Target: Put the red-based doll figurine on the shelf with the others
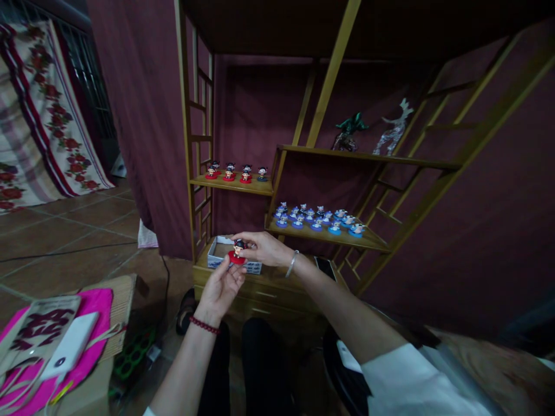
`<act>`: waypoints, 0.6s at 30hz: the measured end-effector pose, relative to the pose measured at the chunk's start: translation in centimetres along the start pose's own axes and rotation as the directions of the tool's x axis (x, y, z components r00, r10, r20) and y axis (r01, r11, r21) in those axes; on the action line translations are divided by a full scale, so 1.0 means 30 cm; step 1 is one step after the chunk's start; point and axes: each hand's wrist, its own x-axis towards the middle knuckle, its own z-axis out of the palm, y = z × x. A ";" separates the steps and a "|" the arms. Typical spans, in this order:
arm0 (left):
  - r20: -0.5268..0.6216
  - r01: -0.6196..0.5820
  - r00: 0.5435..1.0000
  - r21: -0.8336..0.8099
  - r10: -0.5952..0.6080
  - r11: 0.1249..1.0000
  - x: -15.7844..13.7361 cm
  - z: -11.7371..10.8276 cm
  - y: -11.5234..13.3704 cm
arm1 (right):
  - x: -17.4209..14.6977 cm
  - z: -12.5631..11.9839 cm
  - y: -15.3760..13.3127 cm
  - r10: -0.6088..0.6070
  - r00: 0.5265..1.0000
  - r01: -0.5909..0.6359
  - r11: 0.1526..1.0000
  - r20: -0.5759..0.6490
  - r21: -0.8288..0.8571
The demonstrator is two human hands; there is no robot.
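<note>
Figurine in hand: a small figurine with black hair and a round red base (237,259) is held upright between both hands, in front of the shelf unit and over the near side of the box.
Left hand: the left hand (221,288), wearing a dark red beaded bracelet (204,326), is below the figurine, its thumb against the red base and its fingers curled beneath.
Right hand: the right hand (262,249), wearing a silver bangle (292,263), reaches in from the right, its thumb and fingers closed about the figurine's head and side.
Box: an open blue-and-white patterned cardboard box (214,262) sits just behind the hands on the wooden cabinet (277,282).
Left shelf: similar red-based figurines (228,174) stand in rows on the narrow wooden shelf (234,186), with a dark-based figurine (262,174) at the right end.
Lower right shelf: purple- and blue-based figurines (317,224) stand grouped.
</note>
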 end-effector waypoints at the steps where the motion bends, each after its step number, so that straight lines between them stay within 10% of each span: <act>1: 0.004 -0.003 1.000 0.001 0.003 1.000 -0.005 0.002 0.000 | -0.003 0.002 -0.002 -0.001 1.000 0.001 1.000 -0.005 0.000; 18: -0.021 0.003 1.000 -0.067 -0.005 0.998 -0.032 0.018 -0.034 | -0.065 0.054 0.001 0.004 0.995 -0.001 0.999 -0.096 0.034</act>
